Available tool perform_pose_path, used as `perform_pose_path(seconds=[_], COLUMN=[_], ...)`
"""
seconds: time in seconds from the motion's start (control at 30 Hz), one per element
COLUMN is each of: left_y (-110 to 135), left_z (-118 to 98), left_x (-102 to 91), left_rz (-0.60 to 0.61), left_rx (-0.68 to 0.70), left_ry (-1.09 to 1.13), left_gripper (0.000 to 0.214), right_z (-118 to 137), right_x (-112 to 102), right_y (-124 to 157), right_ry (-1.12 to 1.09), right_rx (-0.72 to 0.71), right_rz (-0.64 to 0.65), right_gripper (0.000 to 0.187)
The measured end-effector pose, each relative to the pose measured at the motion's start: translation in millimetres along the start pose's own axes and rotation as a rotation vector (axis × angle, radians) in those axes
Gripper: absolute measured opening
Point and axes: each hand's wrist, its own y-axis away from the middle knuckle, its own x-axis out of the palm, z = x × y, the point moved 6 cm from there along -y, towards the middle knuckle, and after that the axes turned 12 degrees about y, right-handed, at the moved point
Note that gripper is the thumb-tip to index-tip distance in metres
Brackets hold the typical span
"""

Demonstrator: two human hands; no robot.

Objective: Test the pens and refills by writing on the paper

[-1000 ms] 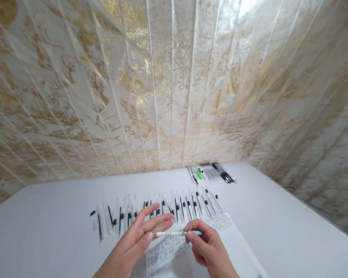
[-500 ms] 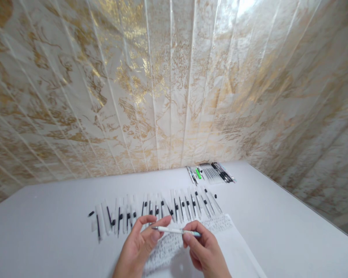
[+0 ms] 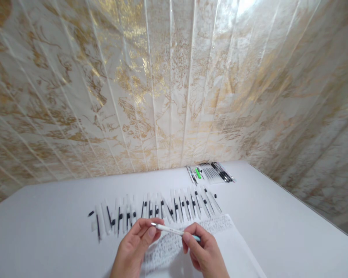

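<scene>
A white pen (image 3: 170, 229) with a grey tip and a light-blue end lies nearly level between my hands, above a written sheet of paper (image 3: 229, 251). The thumb and fingers of my right hand (image 3: 204, 247) pinch it near the blue end. At the tip end, my left hand (image 3: 137, 241) has its thumb and curled fingers closed about the pen. Beyond my hands, several clear pen barrels (image 3: 104, 218) with dark refills and black caps lie in a long row.
At the back right of the white table (image 3: 55, 208) lie several pens (image 3: 225, 175), clear barrels (image 3: 210, 173) and a bright green piece (image 3: 198, 173). A loose black cap (image 3: 91, 213) sits left of the row. A gold-patterned curtain (image 3: 162, 116) hangs behind the table.
My left fingers have closed in from being spread around the tip to gripping there. The pen has turned slightly, its tip now a little higher. My right hand keeps its hold.
</scene>
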Motion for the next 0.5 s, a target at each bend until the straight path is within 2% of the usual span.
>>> perform_pose_path(seconds=[0.17, 0.33, 0.5], left_y=[1.3, -3.4, -4.9], left_z=[-3.6, -4.7, -7.5], left_x=[0.7, -4.3, -5.2], left_rz=[-0.011, 0.018, 0.023], left_rx=[0.023, 0.016, 0.019], left_ry=[-0.031, -0.057, -0.119], left_gripper=[0.035, 0.035, 0.034], right_z=[2.2, -0.7, 9.0], right_x=[1.4, 4.7, -4.1], right_y=[1.9, 1.5, 3.0], right_ry=[0.036, 0.149, 0.206], right_rx=[0.015, 0.022, -0.149], right_rz=[-0.003, 0.061, -0.079], right_gripper=[0.050, 0.058, 0.043])
